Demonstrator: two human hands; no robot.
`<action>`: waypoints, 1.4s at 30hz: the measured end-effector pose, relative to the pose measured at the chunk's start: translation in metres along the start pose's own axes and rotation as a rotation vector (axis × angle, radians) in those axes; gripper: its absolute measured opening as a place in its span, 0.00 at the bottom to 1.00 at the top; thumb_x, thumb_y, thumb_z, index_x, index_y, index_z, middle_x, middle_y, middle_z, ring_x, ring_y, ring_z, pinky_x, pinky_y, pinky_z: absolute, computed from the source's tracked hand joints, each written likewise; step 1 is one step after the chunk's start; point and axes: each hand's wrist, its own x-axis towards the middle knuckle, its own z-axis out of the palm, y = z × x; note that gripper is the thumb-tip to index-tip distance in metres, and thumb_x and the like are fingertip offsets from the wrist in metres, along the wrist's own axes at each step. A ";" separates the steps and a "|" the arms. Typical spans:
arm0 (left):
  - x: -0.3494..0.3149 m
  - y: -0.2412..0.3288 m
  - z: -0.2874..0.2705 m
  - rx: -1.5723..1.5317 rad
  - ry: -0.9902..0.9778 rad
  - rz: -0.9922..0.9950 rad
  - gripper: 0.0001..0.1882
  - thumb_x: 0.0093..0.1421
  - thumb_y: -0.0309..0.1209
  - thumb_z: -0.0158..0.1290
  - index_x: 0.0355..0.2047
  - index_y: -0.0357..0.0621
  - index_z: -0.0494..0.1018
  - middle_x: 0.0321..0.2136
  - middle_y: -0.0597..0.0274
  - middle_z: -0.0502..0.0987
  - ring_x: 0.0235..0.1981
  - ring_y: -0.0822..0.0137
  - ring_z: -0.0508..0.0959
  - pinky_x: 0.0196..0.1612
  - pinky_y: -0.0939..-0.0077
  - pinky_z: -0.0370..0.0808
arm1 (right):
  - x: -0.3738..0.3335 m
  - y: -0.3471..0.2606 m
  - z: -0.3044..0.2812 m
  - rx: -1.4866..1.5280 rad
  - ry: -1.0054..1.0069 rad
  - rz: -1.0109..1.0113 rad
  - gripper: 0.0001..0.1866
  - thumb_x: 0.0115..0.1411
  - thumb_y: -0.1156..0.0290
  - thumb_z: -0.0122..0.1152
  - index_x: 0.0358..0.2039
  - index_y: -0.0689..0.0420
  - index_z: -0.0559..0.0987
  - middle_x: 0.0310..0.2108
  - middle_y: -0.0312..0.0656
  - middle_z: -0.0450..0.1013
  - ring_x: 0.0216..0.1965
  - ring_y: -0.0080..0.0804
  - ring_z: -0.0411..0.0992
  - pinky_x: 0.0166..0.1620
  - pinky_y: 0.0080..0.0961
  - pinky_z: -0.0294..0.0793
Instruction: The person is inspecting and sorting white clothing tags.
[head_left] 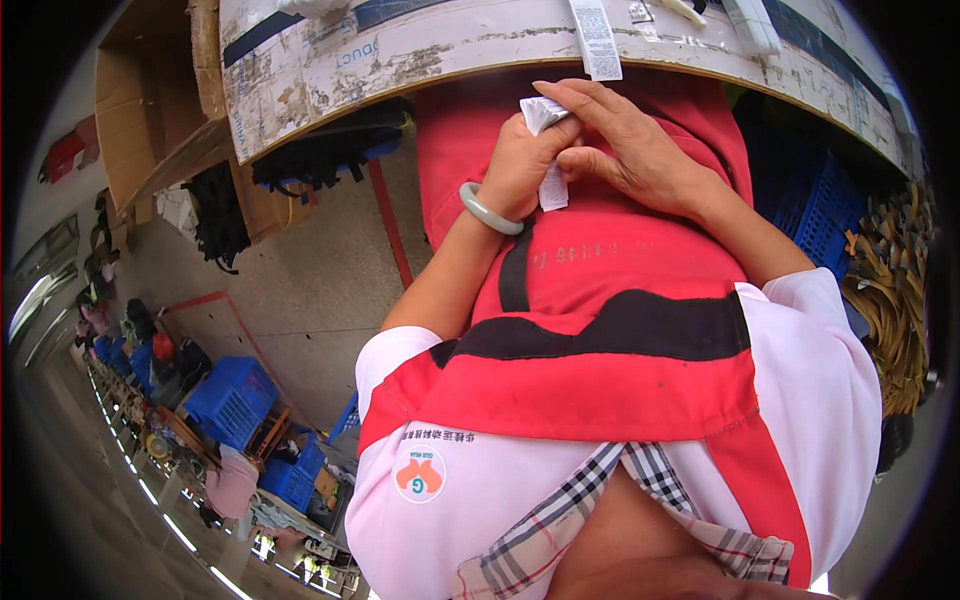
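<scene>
In front of the red apron, just below the table edge, my left hand (522,165) is closed around a folded stack of white printed labels (541,112). The stack's fanned end sticks out above the fist, and a strip of it hangs out below. My right hand (625,140) lies against the left one, its fingers stretched out over the top of the labels and its thumb apart from them. Where the two hands meet, the fingertips of the left are partly hidden. Another long white label strip (597,45) hangs over the table edge just beyond.
The worn, tape-patched table (400,50) spans the far side. An open cardboard box (150,100) stands at its left, with black straps (215,215) hanging below. Blue crates (232,400) sit at lower left, another blue crate (820,210) and brown strips (890,290) at right.
</scene>
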 end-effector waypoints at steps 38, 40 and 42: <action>-0.002 0.019 0.004 -0.030 -0.145 -0.087 0.09 0.68 0.32 0.48 0.38 0.39 0.71 0.20 0.70 0.64 0.15 0.83 0.55 0.17 0.87 0.55 | 0.039 0.076 -0.088 -0.692 0.634 -0.075 0.10 0.58 0.68 0.64 0.39 0.56 0.82 0.38 0.38 0.76 0.40 0.31 0.73 0.43 0.26 0.73; 0.001 0.019 0.007 -0.033 -0.151 -0.084 0.08 0.67 0.32 0.49 0.38 0.39 0.72 0.20 0.69 0.65 0.15 0.83 0.55 0.17 0.87 0.55 | 0.032 0.103 -0.090 -0.695 0.624 0.034 0.10 0.57 0.68 0.65 0.38 0.55 0.83 0.39 0.37 0.76 0.40 0.32 0.73 0.44 0.27 0.72; 0.002 0.018 0.006 -0.044 -0.131 -0.074 0.08 0.67 0.31 0.49 0.38 0.39 0.72 0.20 0.69 0.66 0.15 0.83 0.56 0.16 0.87 0.56 | 0.030 0.114 -0.088 -0.677 0.600 0.128 0.10 0.56 0.67 0.65 0.37 0.54 0.83 0.39 0.36 0.76 0.41 0.34 0.73 0.44 0.28 0.72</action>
